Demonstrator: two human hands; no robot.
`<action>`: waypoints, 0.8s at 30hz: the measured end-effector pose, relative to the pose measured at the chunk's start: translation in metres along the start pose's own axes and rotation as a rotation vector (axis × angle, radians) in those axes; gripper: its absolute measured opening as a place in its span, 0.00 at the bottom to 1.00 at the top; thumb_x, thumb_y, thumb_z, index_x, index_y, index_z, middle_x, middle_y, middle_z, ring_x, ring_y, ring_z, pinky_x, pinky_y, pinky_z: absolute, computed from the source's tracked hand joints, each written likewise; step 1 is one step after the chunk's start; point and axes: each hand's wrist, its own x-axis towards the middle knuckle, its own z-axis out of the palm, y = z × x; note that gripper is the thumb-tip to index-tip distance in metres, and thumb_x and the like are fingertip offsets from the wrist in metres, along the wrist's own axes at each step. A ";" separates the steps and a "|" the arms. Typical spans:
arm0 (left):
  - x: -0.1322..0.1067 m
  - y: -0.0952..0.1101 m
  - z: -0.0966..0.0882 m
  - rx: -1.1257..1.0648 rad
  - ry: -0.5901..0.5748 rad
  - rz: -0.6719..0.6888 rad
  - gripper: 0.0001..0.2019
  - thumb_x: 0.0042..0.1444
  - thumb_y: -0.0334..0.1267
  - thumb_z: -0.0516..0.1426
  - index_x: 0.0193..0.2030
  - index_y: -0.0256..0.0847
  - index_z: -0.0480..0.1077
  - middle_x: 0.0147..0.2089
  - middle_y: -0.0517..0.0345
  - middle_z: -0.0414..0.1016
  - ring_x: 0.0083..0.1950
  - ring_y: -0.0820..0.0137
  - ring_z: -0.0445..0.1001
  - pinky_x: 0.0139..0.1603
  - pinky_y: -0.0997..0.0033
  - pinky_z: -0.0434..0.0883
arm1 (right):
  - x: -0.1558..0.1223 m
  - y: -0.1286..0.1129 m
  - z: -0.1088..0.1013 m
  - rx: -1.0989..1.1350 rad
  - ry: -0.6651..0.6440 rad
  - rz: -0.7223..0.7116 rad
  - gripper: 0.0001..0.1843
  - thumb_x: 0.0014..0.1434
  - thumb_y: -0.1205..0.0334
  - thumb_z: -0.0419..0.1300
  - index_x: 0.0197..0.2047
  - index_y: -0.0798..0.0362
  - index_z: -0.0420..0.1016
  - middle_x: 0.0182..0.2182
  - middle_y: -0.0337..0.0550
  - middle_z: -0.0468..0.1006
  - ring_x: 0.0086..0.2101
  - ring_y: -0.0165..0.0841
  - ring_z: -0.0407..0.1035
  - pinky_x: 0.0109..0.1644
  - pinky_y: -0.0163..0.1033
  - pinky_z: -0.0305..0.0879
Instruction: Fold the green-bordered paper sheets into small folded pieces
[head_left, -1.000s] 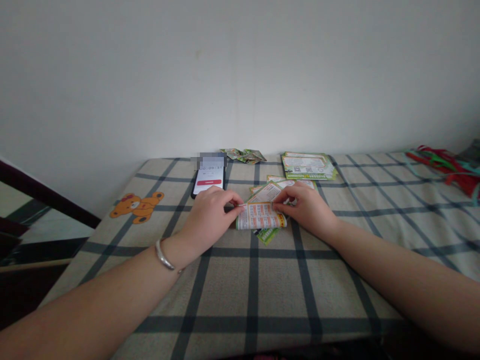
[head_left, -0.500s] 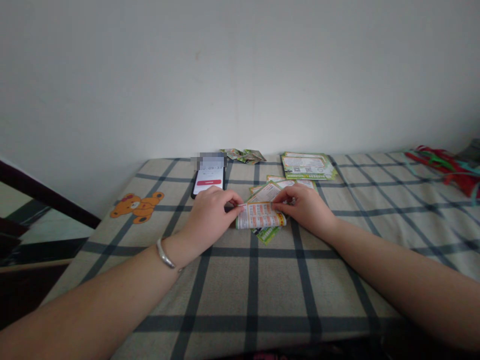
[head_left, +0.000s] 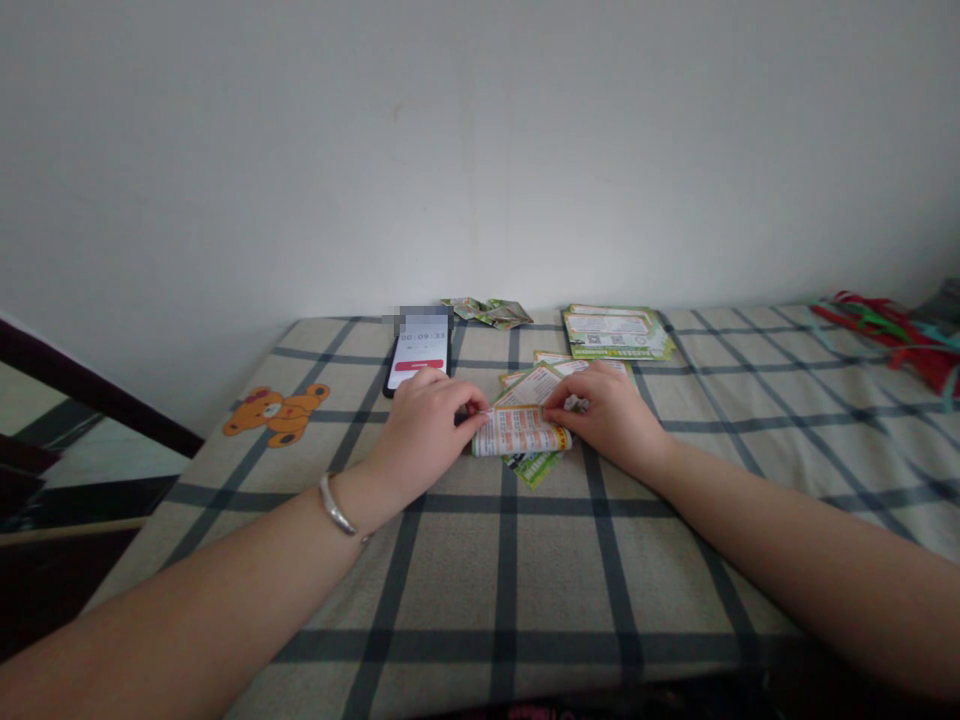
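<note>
A printed paper sheet, white with orange blocks and text, is bent over so that its near side curves in a fold. My left hand pinches its far left corner between thumb and fingers. At the far right corner, my right hand grips the same sheet with closed fingertips. More green-edged leaflets lie fanned out beneath and behind it, and a green corner sticks out at the near side. A silver bracelet circles my left wrist.
Behind my left hand lies a phone showing a running timer. Folded green papers rest by the wall, with a leaflet stack to their right. Red and green ribbons lie far right; a bear cutout is at left on the checked cloth.
Both hands keep their hold on the sheet and have hardly moved. The timer on the phone has advanced.
</note>
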 end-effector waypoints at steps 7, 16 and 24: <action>0.001 -0.003 0.004 0.025 0.008 -0.011 0.08 0.52 0.35 0.64 0.38 0.42 0.72 0.33 0.60 0.75 0.41 0.63 0.68 0.43 0.63 0.63 | 0.002 -0.001 0.002 -0.033 -0.029 0.027 0.04 0.51 0.62 0.68 0.29 0.48 0.76 0.27 0.36 0.78 0.34 0.35 0.67 0.39 0.40 0.58; -0.001 -0.004 0.006 0.098 -0.047 0.121 0.04 0.59 0.36 0.59 0.39 0.46 0.75 0.42 0.59 0.75 0.48 0.62 0.65 0.53 0.56 0.61 | 0.002 0.002 0.001 -0.012 -0.066 -0.164 0.03 0.56 0.66 0.64 0.33 0.49 0.79 0.37 0.41 0.78 0.40 0.36 0.68 0.49 0.42 0.60; 0.002 0.001 0.001 0.215 -0.063 0.276 0.04 0.59 0.36 0.59 0.38 0.45 0.77 0.38 0.58 0.77 0.46 0.61 0.64 0.47 0.58 0.64 | 0.005 0.003 0.003 0.036 -0.140 -0.228 0.12 0.56 0.73 0.62 0.34 0.46 0.81 0.36 0.37 0.80 0.40 0.34 0.67 0.50 0.42 0.59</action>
